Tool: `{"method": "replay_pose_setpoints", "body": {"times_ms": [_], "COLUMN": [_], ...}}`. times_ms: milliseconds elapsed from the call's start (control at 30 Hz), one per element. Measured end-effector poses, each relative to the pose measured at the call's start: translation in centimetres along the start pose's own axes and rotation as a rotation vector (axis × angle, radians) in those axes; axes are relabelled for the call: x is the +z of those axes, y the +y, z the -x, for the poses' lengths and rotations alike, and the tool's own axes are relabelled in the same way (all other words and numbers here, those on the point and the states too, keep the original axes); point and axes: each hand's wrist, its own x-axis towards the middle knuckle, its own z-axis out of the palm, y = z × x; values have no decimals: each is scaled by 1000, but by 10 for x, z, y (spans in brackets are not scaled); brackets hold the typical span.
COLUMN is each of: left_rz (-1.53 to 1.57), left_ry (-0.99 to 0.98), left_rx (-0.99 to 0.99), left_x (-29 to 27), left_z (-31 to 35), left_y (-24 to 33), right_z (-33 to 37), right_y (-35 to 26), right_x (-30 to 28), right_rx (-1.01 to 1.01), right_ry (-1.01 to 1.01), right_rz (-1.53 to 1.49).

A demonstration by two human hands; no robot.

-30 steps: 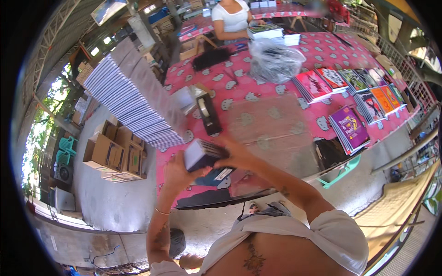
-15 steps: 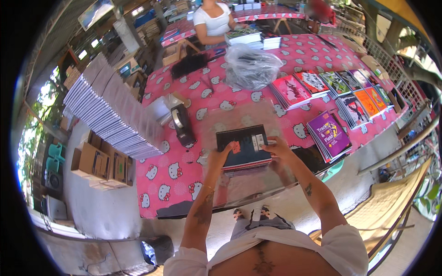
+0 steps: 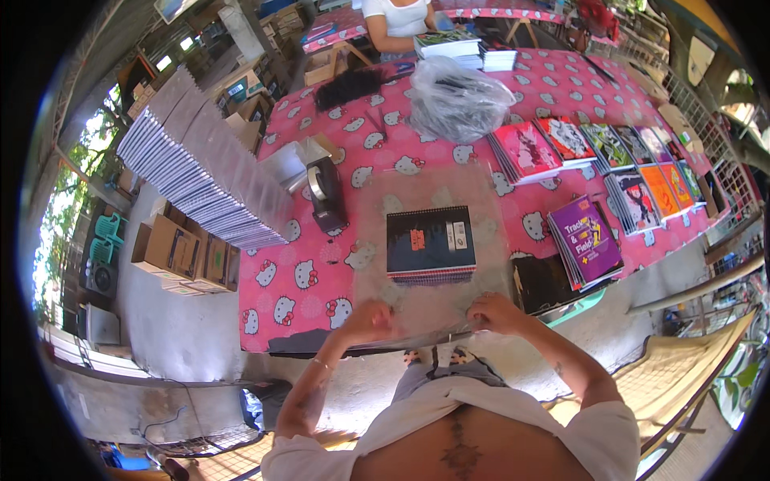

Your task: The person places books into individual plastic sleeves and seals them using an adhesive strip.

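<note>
A stack of spiral notebooks (image 3: 431, 240) with a dark cover, an orange sticker and a white label lies flat on a clear plastic sheet (image 3: 433, 309). Neither hand touches the stack. At the sheet's near right corner, my right hand (image 3: 493, 313) is closed with its fingertips pinching the plastic. My left hand (image 3: 367, 322) is over the sheet's near left part, its fingers blurred by motion. Left of the sheet stands a black tape dispenser (image 3: 326, 196) with a roll of clear tape.
A tall stack of plastic-wrapped books (image 3: 204, 164) rises on the left. Purple notebooks (image 3: 584, 240) and several colourful notebook piles (image 3: 525, 151) lie to the right. Crumpled clear plastic (image 3: 459, 100) sits farther back. Another person (image 3: 397, 28) stands across the table. Cardboard boxes (image 3: 168, 247) are on the floor.
Both hands have let go of the notebook stack and drawn back to the sheet's near edge. The stack now rests on the plastic. The view has shifted slightly.
</note>
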Motion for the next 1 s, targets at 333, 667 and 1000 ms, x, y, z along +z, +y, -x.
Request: {"method": "replay_pose_setpoints", "body": {"times_ms": [333, 667, 1000], "left_rz": [-453, -299, -156], "left_ry": [-89, -109, -328], "left_rx": [67, -115, -160], "left_x": [-1, -4, -19], "left_z": [29, 28, 11], "left_y": [32, 20, -13], "right_z": [-4, -5, -7], "right_y": [-22, -32, -51], "right_x": [-1, 5, 0], "right_rx": [-3, -36, 83], "right_ry": [-81, -39, -5], "right_rz": [297, 434, 521]}}
